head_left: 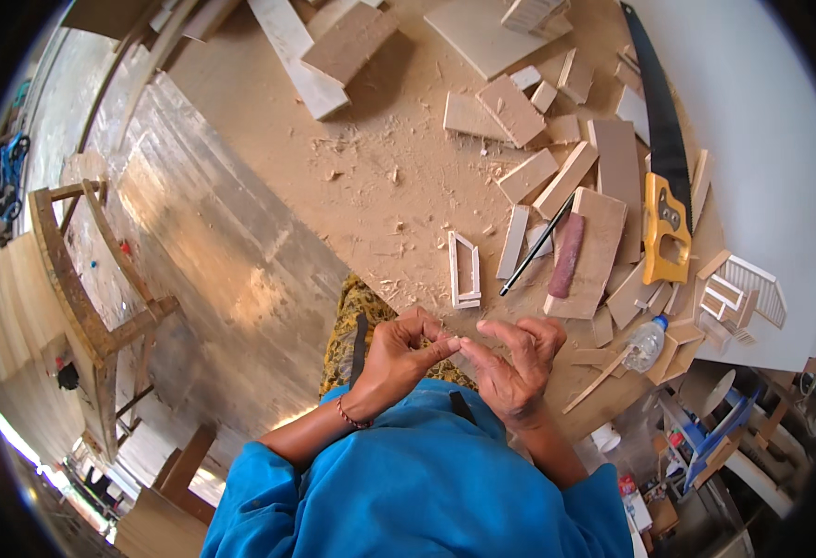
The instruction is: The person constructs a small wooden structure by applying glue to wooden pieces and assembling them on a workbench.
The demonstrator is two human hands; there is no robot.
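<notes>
My left hand (399,358) is in front of my body, its thumb and index finger pinched together. Anything between those fingertips is too small to make out. A fingertip of my right hand (517,367) meets that pinch. The other fingers of the right hand are bent and held apart, with no object visible among them. Just beyond my hands, a small pale wooden frame (454,270) with a slanted top lies on the sawdust-covered board (334,200). To its right are a dark pencil (538,245) and a reddish-brown sanding roll (567,256) on a wood block (603,228).
A handsaw (668,223) with a yellow handle lies at the right among several wood offcuts (564,179). Near it are a clear bottle (645,344) with a blue cap and small slatted wooden pieces (752,288). A wooden chair frame (78,270) stands at left.
</notes>
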